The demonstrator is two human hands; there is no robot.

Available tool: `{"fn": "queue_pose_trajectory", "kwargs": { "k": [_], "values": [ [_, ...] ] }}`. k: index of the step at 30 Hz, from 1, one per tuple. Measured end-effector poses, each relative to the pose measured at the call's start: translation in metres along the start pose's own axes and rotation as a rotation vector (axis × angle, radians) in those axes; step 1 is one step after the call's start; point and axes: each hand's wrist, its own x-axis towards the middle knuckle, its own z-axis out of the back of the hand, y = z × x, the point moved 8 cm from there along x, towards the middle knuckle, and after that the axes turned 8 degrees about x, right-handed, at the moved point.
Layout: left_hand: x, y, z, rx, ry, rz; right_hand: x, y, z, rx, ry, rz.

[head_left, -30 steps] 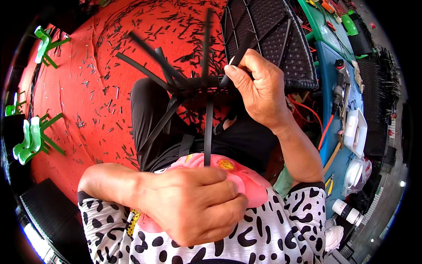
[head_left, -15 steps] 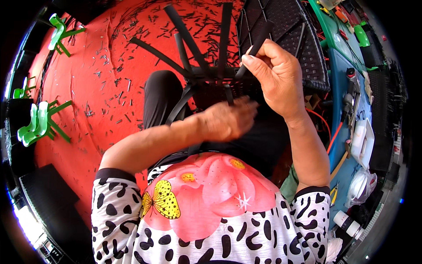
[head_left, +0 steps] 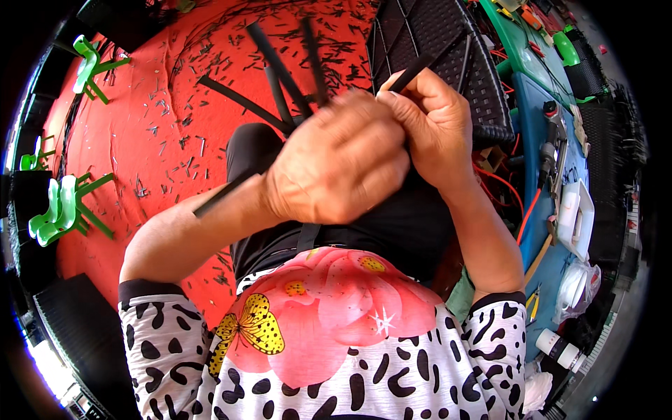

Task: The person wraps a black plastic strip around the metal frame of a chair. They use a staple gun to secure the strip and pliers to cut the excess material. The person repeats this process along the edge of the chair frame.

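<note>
Several flat black strips [head_left: 276, 66] fan out from a piece of weaving above my lap, most of which my left hand hides. My right hand [head_left: 435, 129] pinches one black strip [head_left: 411, 72] between thumb and fingers. Close beside it, my left hand [head_left: 339, 164] is raised over the weaving with its back toward me. Its fingers curl near the right thumb, smeared by motion, so what they touch is hidden. Another strip end [head_left: 227, 194] sticks out past my left wrist.
Beyond my right hand leans a dark woven panel [head_left: 448, 42]. On the right, a blue table [head_left: 528, 105] bears tools, a white tray [head_left: 575, 220] and a white roll [head_left: 558, 348]. Black scraps litter the red floor [head_left: 168, 140]; small green chairs [head_left: 66, 206] stand at left.
My left hand has risen from my lap to beside the right hand, now covering the weaving. My right hand has shifted slightly, still pinching the strip. The strips have tilted left.
</note>
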Motion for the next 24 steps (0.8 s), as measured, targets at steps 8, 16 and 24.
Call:
{"fn": "queue_pose_trajectory", "kwargs": {
  "k": [8,16,24],
  "values": [
    [-0.020,0.048,-0.020,0.245,0.513,0.416,-0.010,0.024,-0.015,0.023,0.032,0.211],
    [-0.033,0.061,-0.022,0.057,0.410,0.504,-0.007,0.012,-0.024,0.305,-0.021,-0.061],
    [-0.034,0.057,-0.015,0.027,0.206,0.496,-0.003,0.045,-0.019,0.076,0.195,-0.061]
  ]
}}
